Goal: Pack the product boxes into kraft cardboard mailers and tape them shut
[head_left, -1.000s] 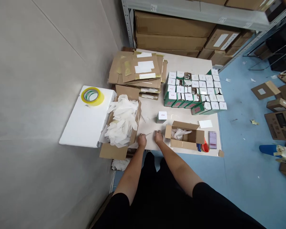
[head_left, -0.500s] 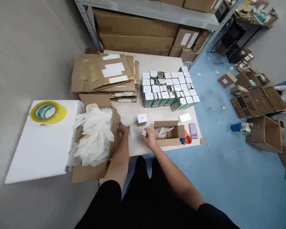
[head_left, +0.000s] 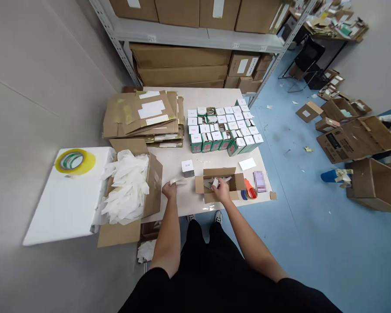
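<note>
My left hand (head_left: 169,190) is closed on a strip of white packing paper (head_left: 179,181) above the table, right of the large box (head_left: 155,182) heaped with white paper (head_left: 127,187). Inside the small open cardboard box (head_left: 199,184), my right hand (head_left: 222,191) pinches a small white piece (head_left: 215,182), which looks like folded paper. More paper lies in that box under the fingers. A small box with a white top (head_left: 187,168) stands on the table between and beyond my hands.
Rows of green-and-white boxes (head_left: 217,139) stand at the back right of the table. Flattened cardboard (head_left: 117,117) is stacked at the back left. An orange tape dispenser (head_left: 250,189) and a white card (head_left: 247,164) lie right of the small box. A tape roll (head_left: 72,161) rests on white foam (head_left: 61,204).
My right hand has moved right, from outside the small box to inside it, with the white piece. The left hand still holds its paper strip. The camera view has shifted.
</note>
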A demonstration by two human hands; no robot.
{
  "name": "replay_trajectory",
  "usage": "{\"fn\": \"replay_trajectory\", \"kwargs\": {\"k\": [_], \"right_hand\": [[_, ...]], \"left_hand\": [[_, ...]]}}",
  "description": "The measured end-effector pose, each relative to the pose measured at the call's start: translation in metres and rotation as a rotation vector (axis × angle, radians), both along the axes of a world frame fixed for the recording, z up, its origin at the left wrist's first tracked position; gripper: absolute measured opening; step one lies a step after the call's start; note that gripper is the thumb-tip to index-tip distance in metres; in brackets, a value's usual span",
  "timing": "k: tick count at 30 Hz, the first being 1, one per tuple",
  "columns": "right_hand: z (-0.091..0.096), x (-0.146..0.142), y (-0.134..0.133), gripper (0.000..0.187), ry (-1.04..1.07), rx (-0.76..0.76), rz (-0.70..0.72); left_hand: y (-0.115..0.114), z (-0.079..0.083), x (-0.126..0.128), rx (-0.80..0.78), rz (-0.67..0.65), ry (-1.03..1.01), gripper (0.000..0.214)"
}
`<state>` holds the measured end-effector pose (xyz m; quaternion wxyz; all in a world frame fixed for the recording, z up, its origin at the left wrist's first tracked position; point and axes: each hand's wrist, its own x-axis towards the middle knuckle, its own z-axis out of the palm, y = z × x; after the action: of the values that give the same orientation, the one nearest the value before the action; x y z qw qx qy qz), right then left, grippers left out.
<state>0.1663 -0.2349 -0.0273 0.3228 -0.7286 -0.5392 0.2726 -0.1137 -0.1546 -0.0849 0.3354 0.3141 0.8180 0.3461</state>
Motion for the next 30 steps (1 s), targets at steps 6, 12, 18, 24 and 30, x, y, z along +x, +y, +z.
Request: {"fn": "replay_trajectory", "kwargs": {"k": [6, 12, 18, 24, 30], "right_hand": [[0.009, 0.032, 0.004, 0.033, 0.005, 0.006, 0.007], [0.007, 0.058, 0.006, 0.040, 0.017, -0.033, 0.016], [0.003, 0.076, 0.000, 0.068, 0.000, -0.182, 0.082], [0.012, 0.070, 0.001, 0.056, 0.033, -0.176, 0.070], [0.022, 0.013, 0.036, 0.049, 0.198, -0.090, 0.217]], "left_hand": [[-0.027, 0.067, 0.029, 0.313, 0.103, -0.281, 0.034], [-0.043, 0.096, 0.115, 0.237, -0.266, -0.219, 0.029], [-0.057, 0.083, 0.177, -0.069, -0.787, 0.291, 0.060], [-0.051, 0.085, 0.164, 0.024, -0.829, 0.381, 0.043], [-0.018, 0.095, 0.110, 0.153, -0.577, 0.383, 0.042]]}}
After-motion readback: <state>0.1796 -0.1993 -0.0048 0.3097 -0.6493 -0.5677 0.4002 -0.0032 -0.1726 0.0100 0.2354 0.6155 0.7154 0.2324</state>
